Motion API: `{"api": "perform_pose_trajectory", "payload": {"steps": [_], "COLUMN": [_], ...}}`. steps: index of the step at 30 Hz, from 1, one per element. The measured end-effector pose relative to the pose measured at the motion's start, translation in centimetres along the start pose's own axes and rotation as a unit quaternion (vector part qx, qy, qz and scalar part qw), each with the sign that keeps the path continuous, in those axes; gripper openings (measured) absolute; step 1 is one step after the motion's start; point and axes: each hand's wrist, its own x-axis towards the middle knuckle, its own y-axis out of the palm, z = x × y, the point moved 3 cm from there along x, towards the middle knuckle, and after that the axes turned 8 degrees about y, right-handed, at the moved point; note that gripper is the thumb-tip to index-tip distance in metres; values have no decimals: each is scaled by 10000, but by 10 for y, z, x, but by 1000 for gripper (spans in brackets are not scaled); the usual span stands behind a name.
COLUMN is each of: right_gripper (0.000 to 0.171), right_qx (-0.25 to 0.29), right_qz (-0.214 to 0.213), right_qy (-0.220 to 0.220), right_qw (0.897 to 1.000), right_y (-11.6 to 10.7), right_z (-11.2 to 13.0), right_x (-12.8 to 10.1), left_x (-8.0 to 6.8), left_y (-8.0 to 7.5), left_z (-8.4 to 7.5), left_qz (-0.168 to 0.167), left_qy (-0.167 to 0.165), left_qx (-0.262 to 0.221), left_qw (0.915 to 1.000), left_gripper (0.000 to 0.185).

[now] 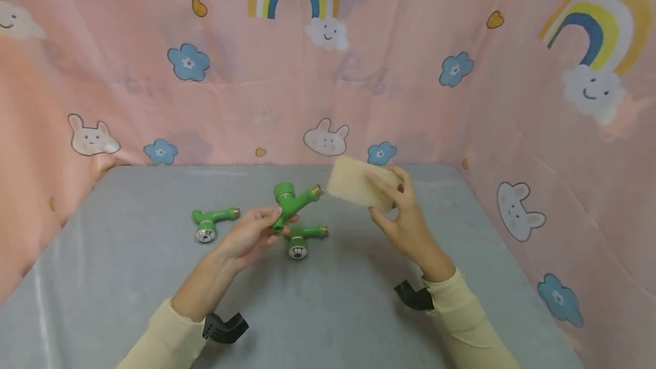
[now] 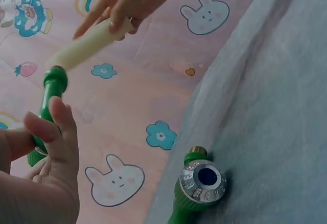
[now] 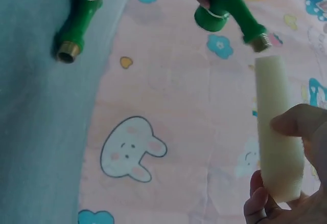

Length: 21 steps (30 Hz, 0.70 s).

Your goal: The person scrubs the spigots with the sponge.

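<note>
My left hand (image 1: pixel 253 236) grips a green tap (image 1: pixel 292 205) above the table, its brass threaded end pointing right. In my right hand (image 1: pixel 405 221) is a pale yellow sponge (image 1: pixel 353 184), held by its right end between thumb and fingers. The sponge's left edge is close to the tap's brass end, as the right wrist view also shows with the sponge (image 3: pixel 276 127) just below the tap (image 3: pixel 240 12). Under the left hand a second green tap (image 1: pixel 299 238) lies on the table, partly covered by the fingers. A third green tap (image 1: pixel 207 224) lies to the left.
The table (image 1: pixel 328 312) has a grey cloth over it. Pink printed curtains (image 1: pixel 230 101) with rainbows, rabbits and flowers stand behind it and at both sides. A black wrist mount (image 1: pixel 225 329) sits on the left sleeve, and another mount (image 1: pixel 414 296) on the right.
</note>
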Motion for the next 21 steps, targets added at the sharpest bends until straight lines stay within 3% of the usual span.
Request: {"api": "perform_pose_trajectory", "payload": {"steps": [3, 5, 10, 17, 21], "right_gripper": [62, 61, 60, 57, 54], "right_qx": [255, 368, 129, -278, -343], "right_qz": [87, 385, 970, 1008, 1016], "right_qy": [-45, -100, 6, 776, 786], "right_qw": [9996, 9985, 9952, 9915, 9911], "right_y": [0, 5, 18, 1, -8], "right_z": [5, 12, 23, 4, 4], "right_x": [0, -3, -9, -3, -3], "left_x": [0, 0, -2, -4, -3], "left_y": [0, 2, 10, 11, 12], "left_z": [-1, -3, -9, -12, -11], "left_qz": [-144, -219, -541, -919, -1001], "left_qy": [202, 373, 869, 1331, 1537], "left_qx": [603, 970, 1851, 2579, 2899], "left_qw": [9979, 9943, 9774, 9525, 9393], "left_gripper": [45, 47, 49, 44, 43]}}
